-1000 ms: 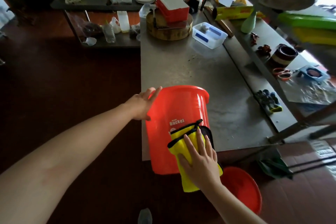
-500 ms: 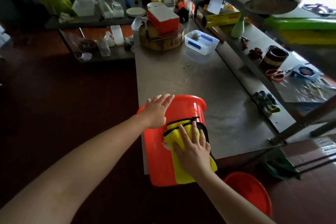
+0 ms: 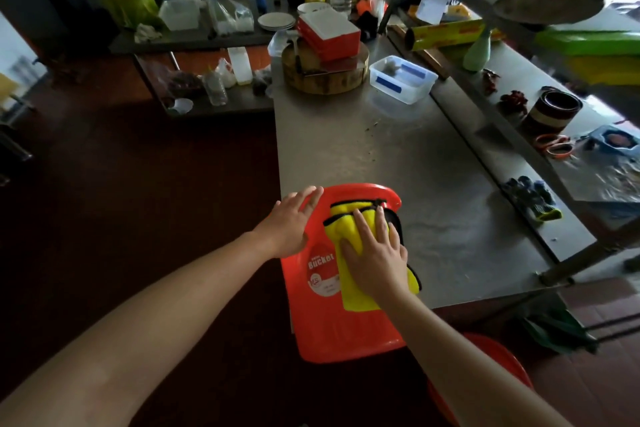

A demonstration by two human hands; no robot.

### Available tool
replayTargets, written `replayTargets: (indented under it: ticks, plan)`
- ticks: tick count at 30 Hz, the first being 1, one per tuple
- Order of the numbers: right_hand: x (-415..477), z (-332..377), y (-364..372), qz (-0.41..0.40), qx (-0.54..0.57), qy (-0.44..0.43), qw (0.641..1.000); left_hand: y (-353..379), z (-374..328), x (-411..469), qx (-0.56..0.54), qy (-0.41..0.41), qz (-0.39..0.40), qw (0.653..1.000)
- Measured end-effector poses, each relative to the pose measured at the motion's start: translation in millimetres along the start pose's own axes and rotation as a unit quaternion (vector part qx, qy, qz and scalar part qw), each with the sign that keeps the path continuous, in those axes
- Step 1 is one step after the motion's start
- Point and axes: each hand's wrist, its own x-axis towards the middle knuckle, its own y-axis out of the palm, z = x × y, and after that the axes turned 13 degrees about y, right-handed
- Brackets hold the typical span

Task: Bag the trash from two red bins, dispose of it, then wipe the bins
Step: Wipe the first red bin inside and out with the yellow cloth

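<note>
One yellow cloth (image 3: 348, 224) under right hand (image 3: 375, 260)

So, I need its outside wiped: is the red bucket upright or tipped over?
Tipped: the red bucket lies on its side at the table edge, label wall up, right hand pressing the yellow cloth on it.

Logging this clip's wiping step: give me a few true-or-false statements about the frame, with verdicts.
1. The right hand presses a yellow cloth onto the red bucket. True.
2. The left hand holds a trash bag. False: it rests flat on the bucket.
3. The bucket stands upright. False: it lies on its side at the steel table edge.
4. A second red bin sits on the floor. True.
</note>
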Motion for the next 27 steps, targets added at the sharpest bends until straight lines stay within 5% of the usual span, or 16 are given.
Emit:
replayTargets:
  ticks: [6,13,22,27]
  plan:
    - [-73.7,-41.1,13.1,-0.017,-0.022,-0.036,0.999,1.2,16.2,-24.0,-0.012,0.003,-0.015,1.0]
    - [-95.8,-29.5,20.4,-0.022,-0.052,-0.061,0.997,-16.0,-2.0,2.7,0.052,0.013,-0.123,0.991]
    - [-103.3,-13.9,27.3,-0.001,-0.063,-0.073,0.995,-16.9,-43.0,81.7,0.069,-0.04,-0.059,0.995]
    - [-99.1,-19.1,21.4,0.02,-0.055,-0.072,0.996,-20.4,-36.6,84.3,-0.016,-0.072,-0.087,0.993]
